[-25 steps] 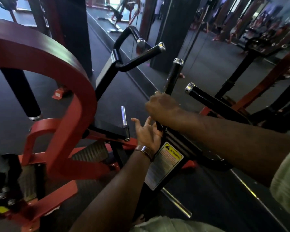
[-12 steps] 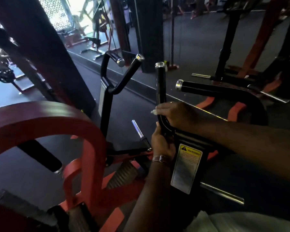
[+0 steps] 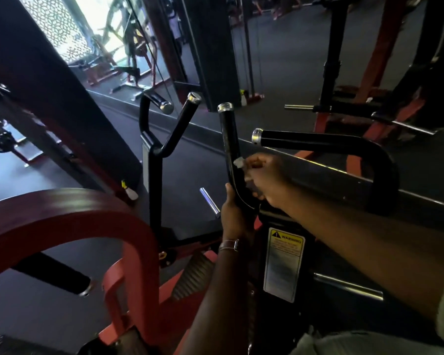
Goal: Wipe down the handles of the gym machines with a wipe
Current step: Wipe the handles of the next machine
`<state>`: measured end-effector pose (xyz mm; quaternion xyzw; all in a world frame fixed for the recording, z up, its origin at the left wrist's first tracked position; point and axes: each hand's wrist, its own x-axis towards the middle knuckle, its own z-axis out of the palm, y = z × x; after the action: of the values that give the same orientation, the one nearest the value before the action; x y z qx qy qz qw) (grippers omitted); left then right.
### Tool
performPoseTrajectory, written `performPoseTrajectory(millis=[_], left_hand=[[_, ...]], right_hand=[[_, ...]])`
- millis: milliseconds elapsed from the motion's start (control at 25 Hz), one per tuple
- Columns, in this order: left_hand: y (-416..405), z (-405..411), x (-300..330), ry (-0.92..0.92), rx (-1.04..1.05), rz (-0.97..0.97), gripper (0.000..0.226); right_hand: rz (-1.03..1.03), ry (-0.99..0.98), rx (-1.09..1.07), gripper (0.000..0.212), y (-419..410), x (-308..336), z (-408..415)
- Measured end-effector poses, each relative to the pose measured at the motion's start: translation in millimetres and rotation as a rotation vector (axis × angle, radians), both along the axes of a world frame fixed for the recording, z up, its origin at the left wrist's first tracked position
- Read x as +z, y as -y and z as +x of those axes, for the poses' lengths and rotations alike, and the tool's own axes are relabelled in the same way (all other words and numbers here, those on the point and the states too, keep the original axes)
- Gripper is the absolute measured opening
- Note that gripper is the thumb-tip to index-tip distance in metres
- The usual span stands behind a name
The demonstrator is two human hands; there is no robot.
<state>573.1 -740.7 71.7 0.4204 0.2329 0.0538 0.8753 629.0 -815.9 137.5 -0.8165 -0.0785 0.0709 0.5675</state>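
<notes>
Since half a second ago: right hand [image 3: 264, 180] shifted slightly higher on the upright handle [image 3: 230, 144], fingers curled round it with a white wipe [image 3: 239, 162] pinched against the black grip, a small scrap of wipe showing at the fingertips. Left hand [image 3: 232, 213] still clasped round the bend at the base of the same handle, just below the right hand, bracelet [image 3: 228, 245] at the wrist. Camera tipped a little upward, more of the bright window [image 3: 87, 29] showing at top left.

Beside the gripped handle, a second handle [image 3: 305, 142] running sideways to the right, chrome cap at its free end. Further left, a matching forked pair of handles [image 3: 169, 139] on a black post. Yellow and white warning label [image 3: 283, 262] on the black frame below the hands. Curved red frame [image 3: 69, 221] filling the lower left. Short chrome peg [image 3: 209, 202] just left of the left hand.

Dark rubber floor [image 3: 280, 60] throughout. Black columns and more red and black machines behind, blurred in the distance.
</notes>
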Motion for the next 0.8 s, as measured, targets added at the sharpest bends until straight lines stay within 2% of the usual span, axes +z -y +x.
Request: performPoseTrajectory(millis=[80, 160, 200, 240, 320, 400, 440, 560, 600, 680, 760, 800], left_hand=[[0.8, -1.4, -4.8, 0.022, 0.057, 0.011, 0.048], [5.4, -1.1, -5.7, 0.069, 0.045, 0.008, 0.049], [2.9, -1.3, -6.5, 0.065, 0.043, 0.020, 0.050], [0.2, 0.0, -8.0, 0.050, 0.024, 0.048, 0.051], [-2.2, -0.5, -6.4, 0.004, 0.013, 0.070, 0.052], [1.0, -3.9, 1.9, -0.002, 0.021, 0.067, 0.048], [4.0, -5.0, 7.2, 0.030, 0.031, 0.026, 0.046], [7.6, -6.4, 17.8, 0.060, 0.003, -0.057, 0.046], [6.2, -6.6, 19.2, 0.054, -0.003, -0.031, 0.047], [3.3, -5.5, 16.9, 0.049, 0.007, 0.013, 0.048], [1.3, -5.5, 13.3, 0.030, 0.017, 0.078, 0.046], [1.0, -4.6, 11.3, 0.038, 0.005, 0.080, 0.046]], right_hand=[[0.381, -0.174, -0.060, 0.021, -5.9, 4.6, 13.4], [0.513, -0.053, -0.125, 0.051, -2.7, -18.1, 44.2], [0.534, -0.048, -0.068, 0.059, -1.7, -28.7, 48.6], [0.587, -0.083, -0.049, 0.049, -2.9, -24.9, 39.1], [0.554, -0.205, -0.114, 0.014, -4.5, -7.3, 22.2], [0.529, -0.164, -0.081, 0.014, -4.8, -11.9, 23.5], [0.561, -0.160, -0.086, 0.023, -7.5, -7.6, 29.5], [0.661, -0.093, -0.035, 0.070, -25.0, -17.1, 70.3], [0.658, -0.077, -0.052, 0.071, -25.3, -21.0, 72.2], [0.659, -0.127, -0.126, 0.051, -14.4, -13.4, 50.5], [0.538, -0.141, -0.109, 0.020, -8.4, -15.6, 27.8], [0.511, -0.112, -0.083, 0.016, -8.3, -17.4, 21.2]])
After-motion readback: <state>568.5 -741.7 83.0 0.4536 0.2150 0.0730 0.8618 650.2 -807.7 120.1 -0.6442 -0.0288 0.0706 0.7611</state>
